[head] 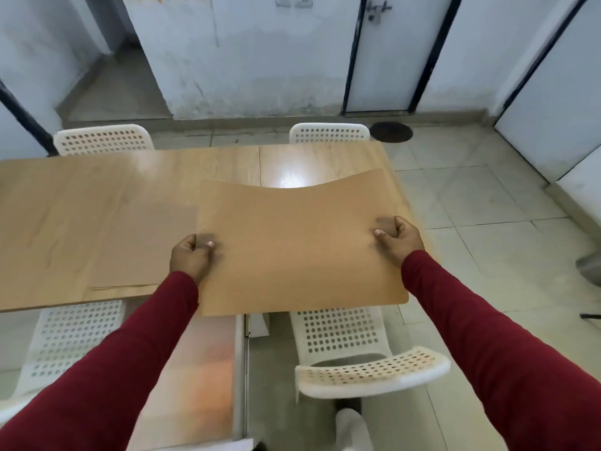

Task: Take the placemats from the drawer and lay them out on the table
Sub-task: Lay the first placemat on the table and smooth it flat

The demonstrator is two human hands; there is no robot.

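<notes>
A tan placemat [292, 242] hangs in the air over the right half of the wooden table [81, 196], sagging a little in the middle. My left hand [192, 258] grips its left edge and my right hand [398, 239] grips its right edge, thumbs on top. Its near edge overhangs the table's front. A second placemat [140, 245], slightly darker, lies flat on the table just to the left, close to the front edge.
White perforated chairs stand at the far side [104, 138] [328, 133] and the near side [71, 340] [344, 346] of the table. A translucent unit [201, 369] sits below my left arm. Tiled floor [487, 222] spreads to the right.
</notes>
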